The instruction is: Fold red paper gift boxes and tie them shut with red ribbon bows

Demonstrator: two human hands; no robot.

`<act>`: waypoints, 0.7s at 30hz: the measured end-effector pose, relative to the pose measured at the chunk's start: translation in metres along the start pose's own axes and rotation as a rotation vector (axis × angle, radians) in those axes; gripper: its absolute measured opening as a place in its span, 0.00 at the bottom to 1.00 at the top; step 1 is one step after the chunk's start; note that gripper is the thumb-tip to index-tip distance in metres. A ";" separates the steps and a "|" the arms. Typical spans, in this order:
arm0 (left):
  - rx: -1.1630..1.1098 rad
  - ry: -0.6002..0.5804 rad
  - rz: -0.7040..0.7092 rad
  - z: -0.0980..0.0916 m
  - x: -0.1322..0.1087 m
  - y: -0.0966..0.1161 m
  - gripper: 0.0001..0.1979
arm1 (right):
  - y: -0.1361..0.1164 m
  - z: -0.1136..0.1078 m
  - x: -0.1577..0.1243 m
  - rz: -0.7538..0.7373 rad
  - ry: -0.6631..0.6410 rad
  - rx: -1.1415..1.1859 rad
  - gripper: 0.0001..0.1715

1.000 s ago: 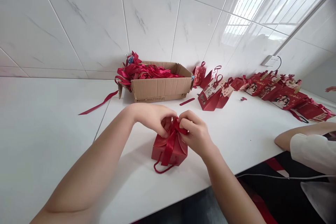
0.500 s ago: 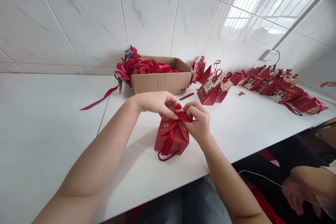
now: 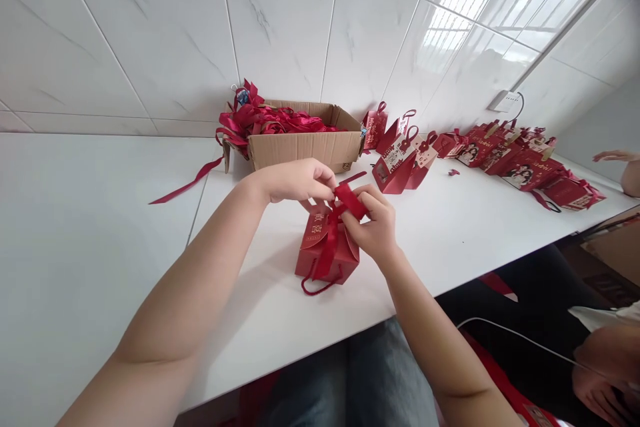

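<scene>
A small red gift box (image 3: 320, 250) stands on the white counter (image 3: 100, 267) in front of me, with a red ribbon (image 3: 347, 200) wrapped around it. My left hand (image 3: 300, 181) pinches the ribbon just above the box top. My right hand (image 3: 373, 223) is closed on a loop of the same ribbon, right beside the left hand. A red cord handle hangs from the box front onto the counter.
A cardboard box (image 3: 305, 147) full of red ribbons sits by the tiled wall, one ribbon (image 3: 187, 183) trailing out to the left. Several red gift bags (image 3: 400, 163) and boxes (image 3: 525, 170) line the back right. Another person's hands (image 3: 607, 373) show at the right.
My hands have lifted the ribbon a little higher above the box, and my right hand now holds a formed loop. The other person's arm has left the counter edge.
</scene>
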State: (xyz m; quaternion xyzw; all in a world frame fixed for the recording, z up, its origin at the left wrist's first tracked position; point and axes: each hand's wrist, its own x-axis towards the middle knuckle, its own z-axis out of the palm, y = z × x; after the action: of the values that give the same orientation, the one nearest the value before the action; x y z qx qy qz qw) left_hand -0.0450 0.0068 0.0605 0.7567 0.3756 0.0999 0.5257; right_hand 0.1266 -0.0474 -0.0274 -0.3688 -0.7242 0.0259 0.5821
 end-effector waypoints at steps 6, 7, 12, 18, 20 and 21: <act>-0.132 0.167 0.073 0.004 -0.006 0.008 0.04 | -0.003 -0.010 -0.003 0.214 -0.100 0.259 0.14; -0.158 0.194 0.097 0.005 -0.006 0.009 0.05 | -0.002 -0.010 -0.003 0.269 -0.099 0.303 0.17; -0.204 0.233 0.110 0.006 -0.011 0.014 0.07 | 0.000 -0.012 -0.006 0.491 -0.076 0.466 0.23; 0.325 0.306 0.040 -0.009 -0.033 0.015 0.10 | -0.001 -0.021 -0.009 0.622 -0.087 0.493 0.25; 0.449 0.250 -0.038 -0.015 -0.039 0.013 0.11 | -0.001 -0.024 -0.012 0.646 -0.093 0.496 0.25; 0.496 0.213 -0.074 -0.018 -0.041 0.011 0.12 | 0.000 -0.025 -0.013 0.656 -0.089 0.504 0.25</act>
State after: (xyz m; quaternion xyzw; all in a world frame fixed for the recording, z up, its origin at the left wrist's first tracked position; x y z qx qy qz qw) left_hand -0.0784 -0.0094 0.0883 0.8333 0.4693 0.0645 0.2849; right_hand 0.1488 -0.0645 -0.0299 -0.4245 -0.5636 0.4025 0.5832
